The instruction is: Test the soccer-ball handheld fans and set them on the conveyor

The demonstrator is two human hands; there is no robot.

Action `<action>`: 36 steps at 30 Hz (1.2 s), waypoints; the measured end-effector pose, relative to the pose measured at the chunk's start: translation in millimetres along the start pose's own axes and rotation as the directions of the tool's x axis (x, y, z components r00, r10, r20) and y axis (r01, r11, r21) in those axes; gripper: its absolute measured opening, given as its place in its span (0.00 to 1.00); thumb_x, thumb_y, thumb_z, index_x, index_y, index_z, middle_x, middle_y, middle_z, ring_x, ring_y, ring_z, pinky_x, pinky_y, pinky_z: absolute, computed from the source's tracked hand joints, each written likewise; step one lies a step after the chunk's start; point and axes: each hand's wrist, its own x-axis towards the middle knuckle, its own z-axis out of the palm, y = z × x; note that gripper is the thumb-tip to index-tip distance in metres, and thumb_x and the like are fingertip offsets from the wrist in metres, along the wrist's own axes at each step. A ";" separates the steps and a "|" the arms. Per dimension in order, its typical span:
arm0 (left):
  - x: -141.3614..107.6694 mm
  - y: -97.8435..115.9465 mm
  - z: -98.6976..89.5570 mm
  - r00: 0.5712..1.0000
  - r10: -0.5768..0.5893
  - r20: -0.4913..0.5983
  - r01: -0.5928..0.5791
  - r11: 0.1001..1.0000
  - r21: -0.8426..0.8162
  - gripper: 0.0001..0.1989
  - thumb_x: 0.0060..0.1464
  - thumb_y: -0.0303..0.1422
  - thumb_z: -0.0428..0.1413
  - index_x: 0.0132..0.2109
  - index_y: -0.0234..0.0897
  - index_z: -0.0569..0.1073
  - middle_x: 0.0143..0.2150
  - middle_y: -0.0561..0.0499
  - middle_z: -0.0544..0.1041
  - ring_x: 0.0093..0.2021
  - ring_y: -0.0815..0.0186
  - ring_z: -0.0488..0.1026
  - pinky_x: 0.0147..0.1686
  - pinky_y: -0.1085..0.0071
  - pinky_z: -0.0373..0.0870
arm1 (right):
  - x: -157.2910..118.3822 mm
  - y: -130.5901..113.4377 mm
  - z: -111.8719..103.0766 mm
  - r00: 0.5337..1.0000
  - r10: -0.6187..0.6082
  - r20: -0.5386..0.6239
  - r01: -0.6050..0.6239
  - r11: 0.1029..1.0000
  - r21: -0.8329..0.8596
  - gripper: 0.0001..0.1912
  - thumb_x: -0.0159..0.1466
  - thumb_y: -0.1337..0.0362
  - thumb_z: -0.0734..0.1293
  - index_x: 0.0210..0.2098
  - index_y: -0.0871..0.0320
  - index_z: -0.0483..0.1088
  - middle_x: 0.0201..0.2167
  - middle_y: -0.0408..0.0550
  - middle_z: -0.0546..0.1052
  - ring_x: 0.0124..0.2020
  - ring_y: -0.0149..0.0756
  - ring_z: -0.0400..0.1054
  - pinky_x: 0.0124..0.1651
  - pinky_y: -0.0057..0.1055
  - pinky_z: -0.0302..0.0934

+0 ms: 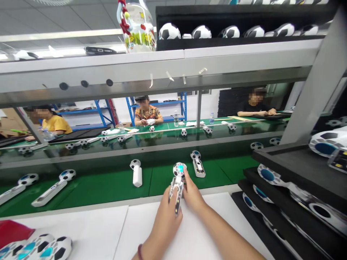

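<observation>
A white device with a football-patterned round head and a turquoise centre (pixel 179 169) is held over the front edge of the white work surface. My left hand (pixel 169 207) is wrapped round its handle, where the inner parts show. My right hand (pixel 192 191) is closed at the right side of the round head, with a finger touching the turquoise disc. On the green belt (pixel 158 180) behind, one similar device (pixel 198 164) lies just to the right and another (pixel 136 173) lies to the left, its white back facing up.
Black foam trays (pixel 271 150) with more devices are stacked at the right. Several round-headed parts (pixel 58 249) and a red object (pixel 13 231) sit at the lower left. A shelf beam (pixel 168 61) crosses above. Three people sit beyond the belt.
</observation>
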 end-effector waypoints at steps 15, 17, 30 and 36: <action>-23.3 -9.1 -15.6 0.883 -0.321 0.342 0.462 0.471 -0.751 0.48 0.45 0.43 0.59 0.64 0.40 0.39 0.52 0.40 0.67 0.43 0.52 0.71 0.44 0.59 0.66 | -12.8 -19.2 5.7 0.958 -0.257 0.126 0.277 0.941 -0.194 0.27 0.57 0.70 0.60 0.55 0.47 0.60 0.52 0.45 0.67 0.53 0.41 0.59 0.57 0.42 0.53; -23.3 -9.5 -16.7 0.878 -0.309 0.365 0.472 0.440 -0.764 0.48 0.43 0.41 0.62 0.64 0.40 0.42 0.51 0.41 0.67 0.43 0.53 0.71 0.44 0.60 0.66 | -14.6 -21.3 5.6 0.964 -0.226 0.138 0.250 0.949 -0.194 0.28 0.57 0.71 0.59 0.56 0.47 0.59 0.52 0.44 0.67 0.53 0.40 0.60 0.57 0.42 0.53; -21.0 -8.1 -13.6 0.876 -0.324 0.358 0.479 0.482 -0.734 0.55 0.40 0.40 0.64 0.64 0.43 0.34 0.46 0.42 0.69 0.38 0.54 0.73 0.41 0.58 0.69 | -19.9 -9.6 22.2 0.972 0.164 0.167 -0.227 0.831 0.507 0.29 0.55 0.66 0.62 0.56 0.58 0.54 0.42 0.50 0.73 0.44 0.38 0.68 0.49 0.37 0.59; -20.2 -4.2 -15.2 0.865 -0.371 0.338 0.493 0.501 -0.711 0.55 0.41 0.39 0.64 0.63 0.47 0.31 0.43 0.44 0.71 0.37 0.54 0.74 0.38 0.58 0.69 | -24.9 -17.2 26.1 0.906 0.337 0.255 -0.415 0.596 0.687 0.31 0.50 0.60 0.67 0.52 0.59 0.58 0.33 0.46 0.75 0.33 0.37 0.69 0.39 0.33 0.61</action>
